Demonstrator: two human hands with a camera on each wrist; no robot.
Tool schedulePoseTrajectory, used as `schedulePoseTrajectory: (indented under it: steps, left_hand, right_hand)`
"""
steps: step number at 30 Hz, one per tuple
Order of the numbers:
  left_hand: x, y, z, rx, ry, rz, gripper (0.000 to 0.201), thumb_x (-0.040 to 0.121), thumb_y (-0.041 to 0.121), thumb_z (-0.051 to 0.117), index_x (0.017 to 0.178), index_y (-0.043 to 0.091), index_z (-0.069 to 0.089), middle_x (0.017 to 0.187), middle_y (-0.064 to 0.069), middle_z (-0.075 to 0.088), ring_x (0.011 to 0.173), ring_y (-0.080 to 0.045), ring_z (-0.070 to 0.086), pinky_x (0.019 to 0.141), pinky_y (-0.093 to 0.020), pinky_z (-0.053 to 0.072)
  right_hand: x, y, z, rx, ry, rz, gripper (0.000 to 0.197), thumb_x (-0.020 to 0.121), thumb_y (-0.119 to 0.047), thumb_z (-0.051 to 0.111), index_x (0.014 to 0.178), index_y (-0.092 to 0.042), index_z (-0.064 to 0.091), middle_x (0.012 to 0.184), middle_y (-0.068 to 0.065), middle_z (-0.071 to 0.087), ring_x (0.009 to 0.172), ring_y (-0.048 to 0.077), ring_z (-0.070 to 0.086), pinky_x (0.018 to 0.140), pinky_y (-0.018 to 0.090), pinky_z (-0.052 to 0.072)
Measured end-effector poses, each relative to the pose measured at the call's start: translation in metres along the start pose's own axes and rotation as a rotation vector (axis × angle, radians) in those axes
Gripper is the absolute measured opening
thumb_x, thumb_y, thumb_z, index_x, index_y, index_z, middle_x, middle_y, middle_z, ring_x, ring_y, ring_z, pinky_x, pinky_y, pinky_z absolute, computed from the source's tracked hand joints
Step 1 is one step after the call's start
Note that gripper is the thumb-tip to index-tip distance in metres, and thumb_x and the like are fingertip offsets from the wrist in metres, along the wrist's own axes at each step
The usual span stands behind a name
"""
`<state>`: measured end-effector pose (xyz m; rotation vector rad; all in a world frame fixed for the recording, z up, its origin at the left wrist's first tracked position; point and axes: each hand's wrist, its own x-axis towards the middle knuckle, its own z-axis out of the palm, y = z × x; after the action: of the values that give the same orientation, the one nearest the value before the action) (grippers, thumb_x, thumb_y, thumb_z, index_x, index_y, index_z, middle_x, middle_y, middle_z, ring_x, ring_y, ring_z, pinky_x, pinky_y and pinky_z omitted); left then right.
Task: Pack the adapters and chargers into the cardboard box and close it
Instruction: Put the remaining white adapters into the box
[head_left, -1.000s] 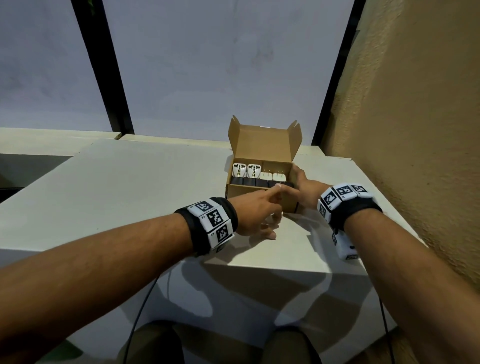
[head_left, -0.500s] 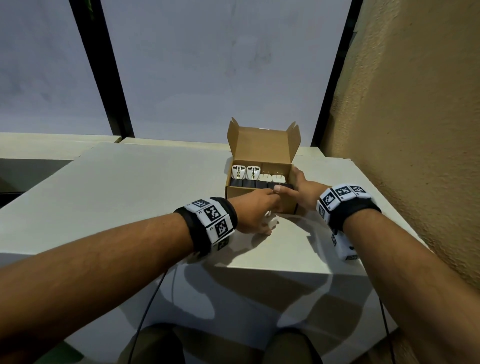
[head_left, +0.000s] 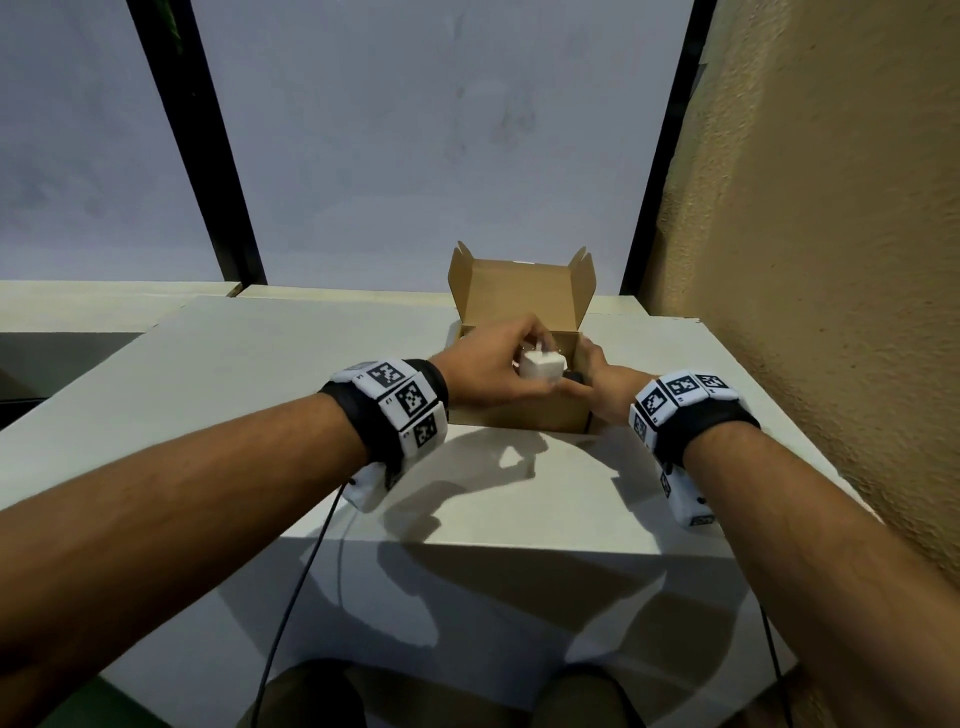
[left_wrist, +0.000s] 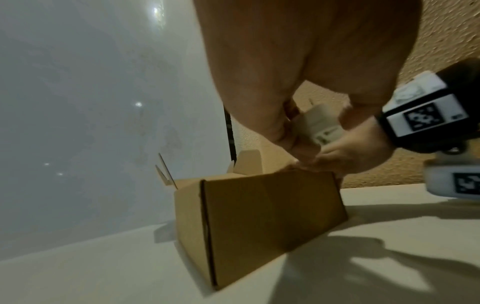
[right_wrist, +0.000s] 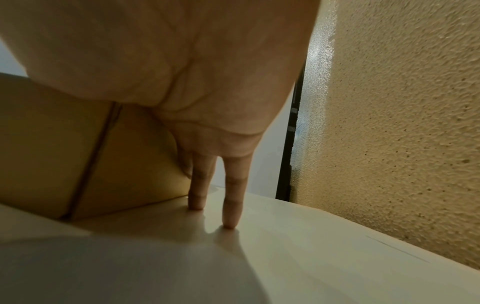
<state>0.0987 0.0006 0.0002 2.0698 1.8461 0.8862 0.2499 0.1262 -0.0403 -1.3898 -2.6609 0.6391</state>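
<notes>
An open cardboard box (head_left: 519, 413) stands on the white table (head_left: 260, 374), its lid (head_left: 522, 293) upright at the back. My left hand (head_left: 498, 371) hovers over the box's front edge and grips a white charger (head_left: 542, 365) with its prongs pointing up; the same white charger (left_wrist: 320, 125) shows between my fingers in the left wrist view. My right hand (head_left: 597, 382) rests against the box's right side (right_wrist: 135, 156), fingers (right_wrist: 231, 197) straight and tips touching the table. My hands hide the box's contents.
A rough tan wall (head_left: 831, 234) runs close along the table's right edge. Pale window panes with black frames (head_left: 197, 145) stand behind the table. The table's front edge (head_left: 519, 548) is near my knees. Cables hang from both wristbands.
My left hand has risen from the table in front of the box with the white charger and now holds it above the box. My right hand has stayed at the box's right side.
</notes>
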Motion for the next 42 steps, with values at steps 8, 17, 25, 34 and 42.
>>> schedulePoseTrajectory:
  steps: [8,17,25,34,42]
  left_hand:
    - [0.047,-0.016,-0.004,0.110,0.154,-0.049,0.043,0.089,0.029,0.064,0.122,0.008,0.046,0.117,-0.010,0.057,0.096,-0.021,0.056,0.082,-0.028,0.049]
    - [0.075,-0.015,0.008,0.749,-0.097,-0.055,0.034,0.094,0.022,0.054,0.126,0.013,0.058,0.124,-0.009,0.057,0.116,-0.027,0.046,0.095,-0.038,0.041]
    - [0.081,-0.014,0.019,0.852,-0.190,-0.170,0.038,0.092,0.038,0.055,0.121,0.013,0.060,0.121,-0.010,0.059,0.118,-0.027,0.046,0.096,-0.039,0.039]
    - [0.085,-0.026,0.023,0.827,-0.177,-0.262,0.049,0.100,0.045,0.034,0.114,0.009,0.062,0.117,-0.012,0.061,0.111,-0.028,0.052,0.089,-0.039,0.042]
    - [0.078,-0.031,0.008,0.450,-0.007,-0.261,0.045,0.097,0.044,0.043,0.135,0.023,0.050,0.133,-0.005,0.051,0.121,-0.026,0.050,0.101,-0.043,0.044]
  right_hand:
    - [0.007,0.006,0.003,0.090,-0.008,-0.043,0.102,0.084,-0.072,0.048,0.156,-0.022,-0.004,0.152,0.012,0.042,0.134,0.034,0.047,0.113,0.045,0.034]
    - [0.011,0.005,0.006,0.112,-0.038,-0.052,0.126,0.057,-0.093,0.037,0.155,-0.027,-0.004,0.152,0.011,0.042,0.132,0.032,0.049,0.111,0.047,0.037]
    - [0.013,0.008,0.007,0.080,-0.013,-0.053,0.104,0.082,-0.076,0.046,0.156,-0.022,-0.004,0.152,0.013,0.042,0.132,0.034,0.049,0.111,0.046,0.037]
    - [0.009,0.006,0.005,0.085,-0.016,-0.059,0.101,0.087,-0.069,0.048,0.156,-0.022,-0.008,0.155,0.010,0.039,0.134,0.032,0.047,0.112,0.041,0.035]
    - [0.025,0.017,0.006,0.210,-0.046,-0.144,0.126,0.055,-0.099,0.041,0.155,-0.029,0.005,0.154,0.000,0.037,0.139,0.024,0.040,0.116,0.044,0.031]
